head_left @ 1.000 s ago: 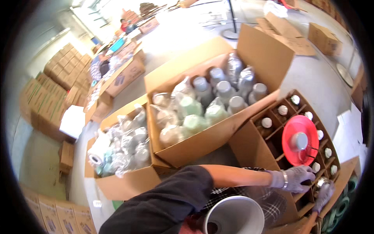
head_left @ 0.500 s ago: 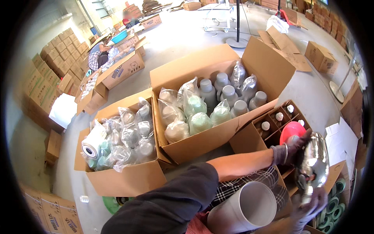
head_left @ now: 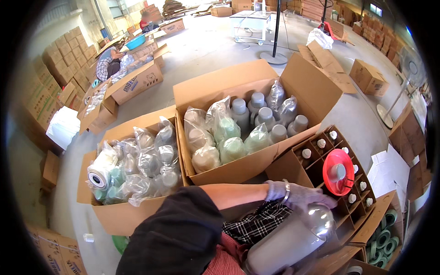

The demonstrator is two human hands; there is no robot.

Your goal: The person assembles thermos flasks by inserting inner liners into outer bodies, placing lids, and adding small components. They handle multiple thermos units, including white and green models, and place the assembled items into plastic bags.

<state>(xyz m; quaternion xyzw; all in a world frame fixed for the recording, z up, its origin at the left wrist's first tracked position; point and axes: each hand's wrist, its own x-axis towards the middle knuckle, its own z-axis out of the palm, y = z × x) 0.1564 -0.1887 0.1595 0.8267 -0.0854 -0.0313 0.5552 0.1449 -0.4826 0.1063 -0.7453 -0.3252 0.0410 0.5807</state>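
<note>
Boxes (head_left: 250,162) are crowding the floor (head_left: 206,50) beyond the grey, silver-domed bottle (head_left: 285,240); left hand (head_left: 300,197) is cupping it, right hand's (head_left: 288,271) grip unclear.

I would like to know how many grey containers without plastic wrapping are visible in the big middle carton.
5 in the carton: left container, back container, centre container, front container and right container. More may be hidden underneath.
</note>
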